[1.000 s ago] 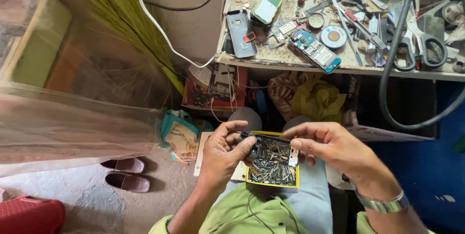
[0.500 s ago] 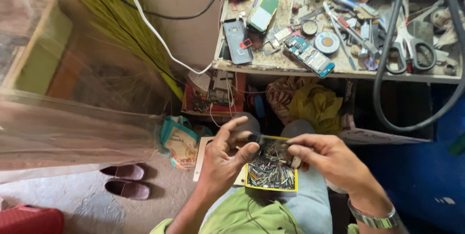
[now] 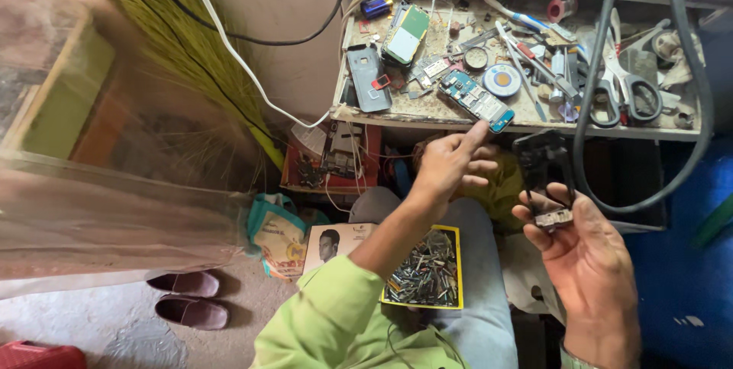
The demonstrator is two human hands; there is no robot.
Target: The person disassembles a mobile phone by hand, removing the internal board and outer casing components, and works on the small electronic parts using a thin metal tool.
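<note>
Nearest, on the person's lap, lies a yellow-rimmed tray (image 3: 458, 266) heaped with small metal screws and parts (image 3: 424, 273), with nothing touching it. Just above it, the right hand (image 3: 584, 251) holds a dark phone frame (image 3: 544, 174) upright, thumb and fingers pressed on its lower end, where a small grey connector piece shows. The left hand (image 3: 450, 164) is lifted off the tray and stretched toward the workbench (image 3: 489, 119): its forefinger is extended and the other fingers are loosely curled, and whether it pinches anything tiny cannot be told.

By these signs, the step in hand is fetching a piece or tool for the frame; the fingertip sits just short of a blue circuit board (image 3: 477, 98) at the bench's front edge. The next move would call for a careful pick among crowded items while the frame is kept steady.

Farther back on the bench lie a grey phone back cover (image 3: 366, 75), a green-backed phone (image 3: 406, 33), a round solder spool (image 3: 502, 79), tweezers (image 3: 519, 64) and black-handled scissors (image 3: 622, 87). A thick black cable (image 3: 691, 56) loops down on the right. On the floor to the left stand a pair of slippers (image 3: 187, 296).
</note>
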